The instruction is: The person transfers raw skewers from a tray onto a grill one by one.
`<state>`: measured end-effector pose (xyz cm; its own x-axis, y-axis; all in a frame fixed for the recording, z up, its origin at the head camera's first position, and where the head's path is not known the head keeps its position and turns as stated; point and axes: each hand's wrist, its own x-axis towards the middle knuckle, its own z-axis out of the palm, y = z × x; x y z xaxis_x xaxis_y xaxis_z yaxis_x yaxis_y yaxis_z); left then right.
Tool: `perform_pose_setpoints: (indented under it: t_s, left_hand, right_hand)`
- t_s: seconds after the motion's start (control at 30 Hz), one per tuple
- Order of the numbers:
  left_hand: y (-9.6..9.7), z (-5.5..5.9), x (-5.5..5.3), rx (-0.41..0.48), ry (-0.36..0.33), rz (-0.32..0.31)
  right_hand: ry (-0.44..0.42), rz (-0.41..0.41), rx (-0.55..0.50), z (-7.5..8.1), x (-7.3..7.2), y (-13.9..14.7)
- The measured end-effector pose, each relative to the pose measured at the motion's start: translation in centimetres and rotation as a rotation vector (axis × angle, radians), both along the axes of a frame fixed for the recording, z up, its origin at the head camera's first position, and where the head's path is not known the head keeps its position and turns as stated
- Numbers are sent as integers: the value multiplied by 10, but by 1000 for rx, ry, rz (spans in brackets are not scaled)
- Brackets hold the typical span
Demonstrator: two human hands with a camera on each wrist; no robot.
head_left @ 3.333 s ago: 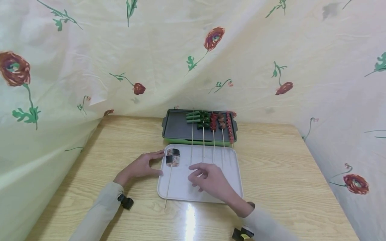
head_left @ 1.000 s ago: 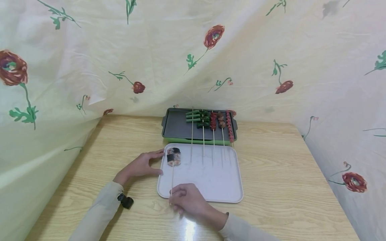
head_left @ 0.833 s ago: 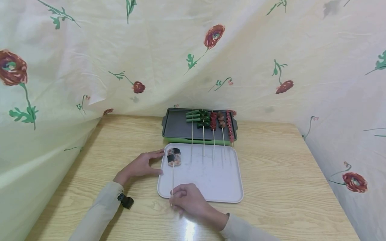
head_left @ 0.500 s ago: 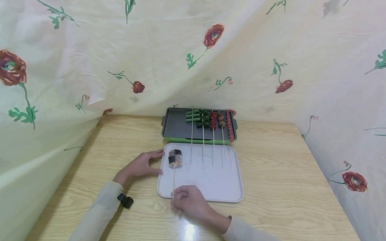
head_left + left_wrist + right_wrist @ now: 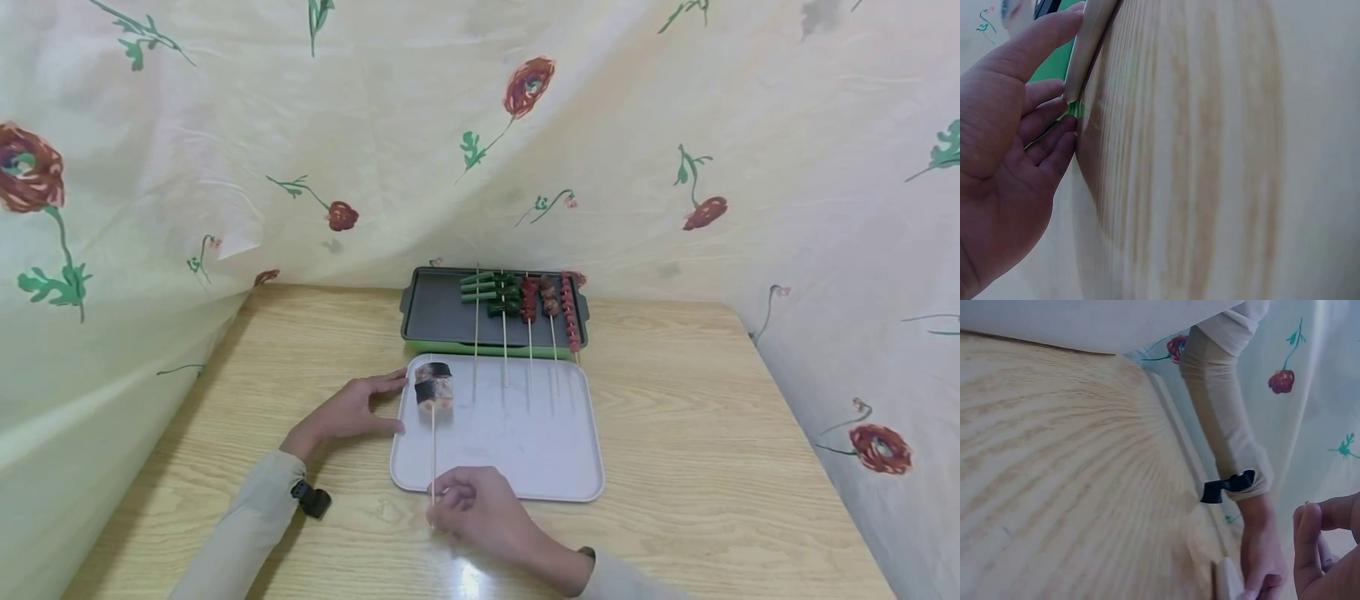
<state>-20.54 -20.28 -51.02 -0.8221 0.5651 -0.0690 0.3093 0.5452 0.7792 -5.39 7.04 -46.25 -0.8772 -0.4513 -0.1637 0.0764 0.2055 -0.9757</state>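
Over the left part of a white tray (image 5: 525,446) is a skewer (image 5: 433,390) with thick pale pieces banded in black. My right hand (image 5: 487,517) pinches the low end of its stick, just past the tray's front edge. A shadow shows beneath the food pieces. My left hand (image 5: 351,412) rests at the tray's left edge, thumb and fingers spread along it. In the left wrist view, fingertips of the left hand (image 5: 1016,125) touch the tray rim (image 5: 1091,44). Thumb and forefinger of the right hand (image 5: 1329,544) meet in the right wrist view, the stick mostly hidden.
Behind the tray stands a green-sided grill pan (image 5: 435,308) with a dark plate. Several skewers lie on its right part, including green vegetables (image 5: 504,293) and red pieces (image 5: 528,298), their sticks reaching over the tray. A flowered cloth (image 5: 375,150) hangs around the wooden table (image 5: 690,417).
My right hand has come down from over the tray and taken hold of the skewer's stick. The skewer now stands straighter, shifted slightly right. My left hand has stayed at the tray edge.
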Motion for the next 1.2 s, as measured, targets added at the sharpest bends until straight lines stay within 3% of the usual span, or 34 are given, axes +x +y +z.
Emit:
perform_pose_setpoints:
  t_s: [0.2, 0.5, 0.83, 1.2]
  left_hand:
    - [0, 0, -1, 2, -2, -2]
    - [0, -2, -3, 0, -9, -1]
    - [-1, 0, -3, -3, -33, 2]
    - [0, 4, -3, -18, -52, 3]
  right_hand:
    - [30, 30, 11, 14, -4, 3]
    - [72, 26, 29, 37, -25, 9]
    - [80, -21, 19, 63, -60, 8]
    - [96, -99, 43, 70, -103, -7]
